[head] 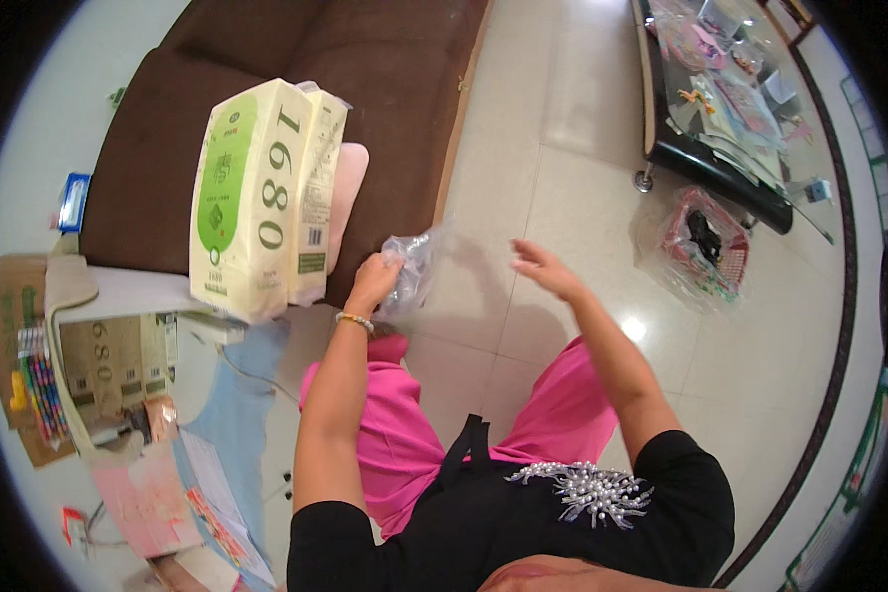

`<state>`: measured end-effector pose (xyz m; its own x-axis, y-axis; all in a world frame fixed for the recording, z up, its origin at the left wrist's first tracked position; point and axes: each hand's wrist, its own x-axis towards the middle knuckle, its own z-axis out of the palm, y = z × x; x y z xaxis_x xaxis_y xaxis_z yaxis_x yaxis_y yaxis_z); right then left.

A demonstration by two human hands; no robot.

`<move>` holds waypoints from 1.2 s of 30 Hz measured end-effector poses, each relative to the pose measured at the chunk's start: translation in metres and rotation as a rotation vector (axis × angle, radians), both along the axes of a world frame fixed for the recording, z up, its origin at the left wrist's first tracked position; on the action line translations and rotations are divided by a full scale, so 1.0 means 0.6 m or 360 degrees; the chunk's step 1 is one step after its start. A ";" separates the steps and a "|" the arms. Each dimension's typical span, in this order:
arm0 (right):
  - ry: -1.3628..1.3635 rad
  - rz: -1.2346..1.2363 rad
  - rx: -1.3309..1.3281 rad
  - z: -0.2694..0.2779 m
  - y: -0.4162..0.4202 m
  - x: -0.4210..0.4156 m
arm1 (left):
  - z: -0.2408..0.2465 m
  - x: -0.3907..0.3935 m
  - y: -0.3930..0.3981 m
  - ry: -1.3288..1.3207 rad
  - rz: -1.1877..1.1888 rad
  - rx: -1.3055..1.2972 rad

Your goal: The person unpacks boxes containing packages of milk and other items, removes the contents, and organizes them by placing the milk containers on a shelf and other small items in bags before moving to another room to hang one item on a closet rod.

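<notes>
My left hand [376,281], with a beaded bracelet [354,321] at the wrist, grips a crumpled clear plastic bag [413,270] by the front corner of a brown sofa [399,103]. What the bag may contain is hard to make out. My right hand [546,270] is held out over the tiled floor, fingers extended and slightly blurred, with nothing in it. Left of the bag, a large pale yellow and green paper package [248,200] stands on the sofa. A second such package [318,192] is close against it, and a pink flat thing [348,196] shows behind.
A red plastic basket [736,259] lined with a clear bag is on the floor at right. Above it is a black-edged glass table [718,181] covered with small items. At left are a pen set [43,392], a cardboard box [103,362] and a blue cloth [244,392].
</notes>
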<state>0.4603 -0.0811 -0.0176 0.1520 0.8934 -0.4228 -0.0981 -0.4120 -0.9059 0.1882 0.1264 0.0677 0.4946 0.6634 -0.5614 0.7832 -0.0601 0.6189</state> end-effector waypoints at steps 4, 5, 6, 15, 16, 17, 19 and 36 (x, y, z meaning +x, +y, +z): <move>0.0846 -0.0407 -0.0141 0.096 0.087 -0.090 | 0.065 0.018 0.001 -0.1111 0.0553 -0.1102; 0.1001 -0.0464 -0.0112 0.121 0.104 -0.087 | 0.081 0.016 0.003 -0.1168 0.0532 -0.1235; 0.1167 -0.0516 -0.0090 0.143 0.118 -0.089 | 0.095 0.006 0.000 -0.1215 0.0522 -0.1369; 0.0714 -0.0886 -0.0151 0.365 0.264 -0.160 | 0.282 -0.196 0.016 -0.1468 0.1252 -0.1821; 0.0560 -0.0876 -0.0169 0.379 0.271 -0.156 | 0.278 -0.230 0.021 -0.1436 0.1283 -0.1709; 0.0397 -0.0801 -0.0148 0.407 0.290 -0.176 | 0.277 -0.266 0.023 -0.1401 0.1327 -0.1584; 0.0261 -0.0612 -0.0125 0.448 0.326 -0.211 | 0.322 -0.305 0.032 -0.1401 0.1461 -0.1342; 0.1015 0.0228 -0.0464 0.613 0.469 -0.604 | 0.385 -0.608 0.027 -0.1024 0.1337 -0.1203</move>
